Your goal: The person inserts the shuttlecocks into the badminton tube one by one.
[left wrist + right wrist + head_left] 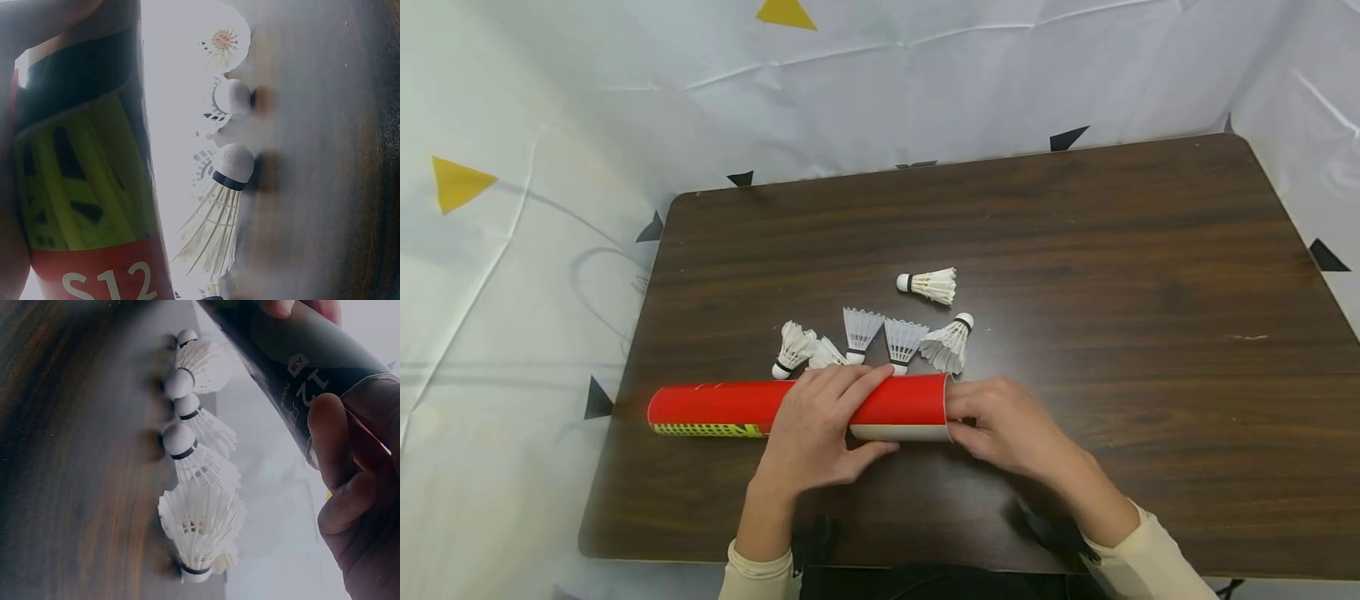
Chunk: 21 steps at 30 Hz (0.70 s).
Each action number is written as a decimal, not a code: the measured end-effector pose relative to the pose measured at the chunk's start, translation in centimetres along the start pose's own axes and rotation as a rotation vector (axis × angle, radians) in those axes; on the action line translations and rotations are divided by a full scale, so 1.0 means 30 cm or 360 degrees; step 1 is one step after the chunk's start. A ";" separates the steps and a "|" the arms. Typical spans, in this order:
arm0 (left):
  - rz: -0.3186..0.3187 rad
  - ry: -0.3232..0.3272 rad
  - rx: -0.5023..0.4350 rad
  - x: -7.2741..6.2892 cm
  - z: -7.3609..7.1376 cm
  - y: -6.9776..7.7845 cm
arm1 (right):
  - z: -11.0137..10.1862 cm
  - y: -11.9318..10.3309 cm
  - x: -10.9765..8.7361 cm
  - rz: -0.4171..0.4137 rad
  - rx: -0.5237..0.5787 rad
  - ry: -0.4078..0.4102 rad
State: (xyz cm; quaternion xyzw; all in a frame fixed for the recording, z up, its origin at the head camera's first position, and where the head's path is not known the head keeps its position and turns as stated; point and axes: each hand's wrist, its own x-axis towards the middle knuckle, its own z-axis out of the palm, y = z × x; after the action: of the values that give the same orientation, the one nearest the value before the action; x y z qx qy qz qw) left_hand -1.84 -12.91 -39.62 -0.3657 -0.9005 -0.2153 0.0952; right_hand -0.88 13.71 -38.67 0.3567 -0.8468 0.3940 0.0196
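Note:
A red shuttlecock tube (722, 406) lies sideways near the table's front edge, with a yellow-green patterned strip along its near side. My left hand (822, 425) grips it around the middle, thumb on the near side and fingers over the top. At the tube's open right end is my right hand (1007, 425), with some fingers reaching inside the rim. In the right wrist view, other fingers (328, 419) stay outside by the rim; whether the inner ones hold anything is hidden. Close behind the tube lie several white shuttlecocks (862, 332), one (234, 164) near in the left wrist view.
One shuttlecock (932, 286) lies farther back than the others, cork to the left. The dark wood-grain table (1150, 333) extends well to the right. White sheeting (925, 92) with black and yellow triangles hangs behind and at both sides.

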 end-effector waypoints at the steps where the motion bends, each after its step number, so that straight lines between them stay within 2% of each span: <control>1: -0.0001 0.0001 -0.0003 0.000 0.000 0.000 | 0.000 0.000 0.005 0.0010 -0.0003 -0.0014; 6: -0.0004 0.0012 -0.0011 0.000 0.004 0.002 | -0.003 0.000 0.026 0.0066 0.0013 -0.0046; 13: -0.0011 0.0017 -0.0017 -0.003 0.006 -0.002 | 0.000 0.003 0.035 0.0072 0.0027 -0.0013; 21: -0.0023 0.0013 -0.0024 0.000 0.000 -0.001 | -0.036 0.005 0.020 0.0098 0.0351 0.0076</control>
State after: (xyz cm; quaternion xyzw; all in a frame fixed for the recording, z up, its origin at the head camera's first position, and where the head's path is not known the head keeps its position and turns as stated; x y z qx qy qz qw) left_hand -1.86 -12.92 -39.62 -0.3590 -0.9011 -0.2241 0.0945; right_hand -1.67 14.15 -37.84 0.3210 -0.8082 0.4936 -0.0116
